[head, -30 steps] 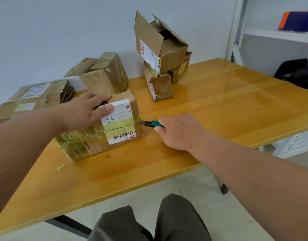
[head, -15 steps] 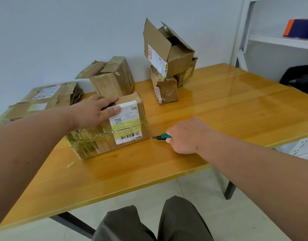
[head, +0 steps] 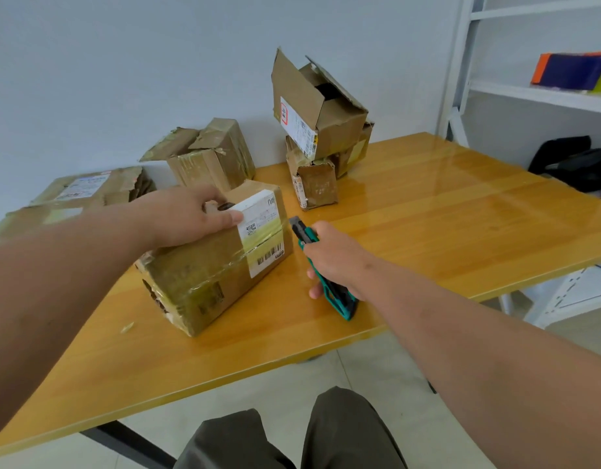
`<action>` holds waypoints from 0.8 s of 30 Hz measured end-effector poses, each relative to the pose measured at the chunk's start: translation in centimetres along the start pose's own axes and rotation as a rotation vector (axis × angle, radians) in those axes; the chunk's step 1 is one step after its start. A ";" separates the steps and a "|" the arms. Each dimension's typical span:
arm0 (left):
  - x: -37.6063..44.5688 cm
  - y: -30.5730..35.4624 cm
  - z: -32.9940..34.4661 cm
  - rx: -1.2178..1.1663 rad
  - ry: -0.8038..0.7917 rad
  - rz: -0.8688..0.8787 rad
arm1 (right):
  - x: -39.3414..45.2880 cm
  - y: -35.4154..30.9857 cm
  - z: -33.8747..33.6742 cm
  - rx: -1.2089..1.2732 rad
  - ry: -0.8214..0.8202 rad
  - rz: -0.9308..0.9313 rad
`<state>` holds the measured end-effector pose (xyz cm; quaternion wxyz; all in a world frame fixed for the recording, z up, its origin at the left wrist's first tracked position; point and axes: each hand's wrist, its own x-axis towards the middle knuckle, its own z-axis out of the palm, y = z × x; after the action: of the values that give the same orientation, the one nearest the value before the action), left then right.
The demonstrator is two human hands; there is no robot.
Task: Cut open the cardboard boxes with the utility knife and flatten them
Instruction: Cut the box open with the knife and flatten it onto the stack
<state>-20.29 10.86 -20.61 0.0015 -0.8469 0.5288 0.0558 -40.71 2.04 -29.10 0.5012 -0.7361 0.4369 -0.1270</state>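
1. Head view, the hands: the left hand (head: pixel 187 214) lies on top of the taped box (head: pixel 218 262), fingers curled over its far top edge and thumb pressed flat against the white label (head: pixel 262 228); it holds the box as it did half a second ago; the right hand (head: pixel 339 262) grips the utility knife (head: pixel 326 282), fingers wrapped round the green handle, dark tip pointing away from the person and up toward the box's right top corner; half a second ago the knife lay low and level over the table, well short of the box, and a second ago its tip was at the box's right end; now the knife is lifted and turned, its tip just beside the box; whether it touches I cannot tell.

2. Head view, the box: it stands near the middle of the table (head: pixel 444 211), toward the front edge, shut and wrapped in yellowish tape; its near left corner now sits closer to the front edge than before, the box turned a little.

3. Head view, the rest: a torn box (head: pixel 211 157) stands at the back edge behind the left hand; flattened cardboard (head: pixel 85 187) lies at the back left corner; a stack of opened boxes (head: pixel 319 130) stands at the back edge, further right; a white shelf (head: pixel 543 96) stands beyond the table's right end.
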 end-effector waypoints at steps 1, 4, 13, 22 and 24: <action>0.0 0.0 0.0 0.016 -0.027 0.014 | -0.1 -0.1 0.1 0.035 -0.006 0.013; -0.4 -0.9 -0.5 0.090 -0.162 0.065 | 0.0 -0.5 0.2 0.119 -0.011 0.054; -1.5 -1.1 1.1 0.054 -0.109 0.146 | 0.2 -0.6 0.8 0.157 0.050 0.155; -1.8 -1.1 1.4 -0.019 -0.053 0.146 | 0.3 -1.4 0.9 0.231 0.075 0.188; -1.9 -1.1 1.4 -0.048 -0.056 0.124 | 0.2 -1.6 0.8 0.220 0.074 0.206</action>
<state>-20.28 13.12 -21.91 -0.0076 -0.8106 0.5783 0.0922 -39.25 2.58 -28.19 0.5726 -0.6230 0.5117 -0.1490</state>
